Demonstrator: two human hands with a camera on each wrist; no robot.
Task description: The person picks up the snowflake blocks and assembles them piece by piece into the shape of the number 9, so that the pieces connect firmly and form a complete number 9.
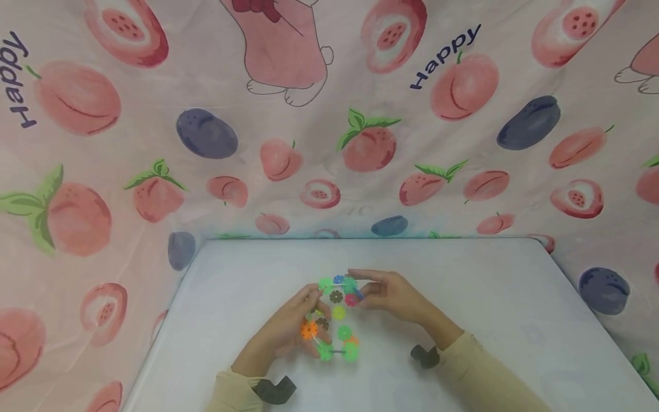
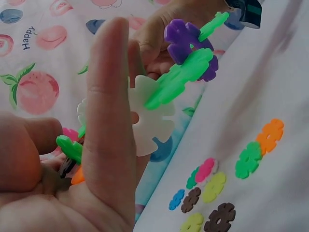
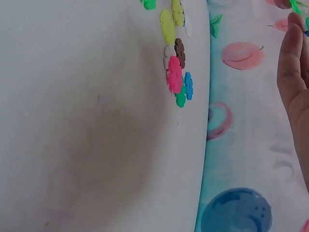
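Soft, even light leaves the head view pale and slightly hazy, while both wrist views look dimmer, with a broad, blurred shadow [image 3: 116, 140] on the desk [image 3: 63, 53] left of centre in the right one.

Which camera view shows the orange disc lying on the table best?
The left wrist view: the orange disc shows large and unobstructed, beside a green disc. The head view shows it small, partly hidden among green pieces; the right wrist view doesn't show it.

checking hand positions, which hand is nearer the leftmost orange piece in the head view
Left: the left hand is close beside the orange piece; the right hand is farther off, to its right.
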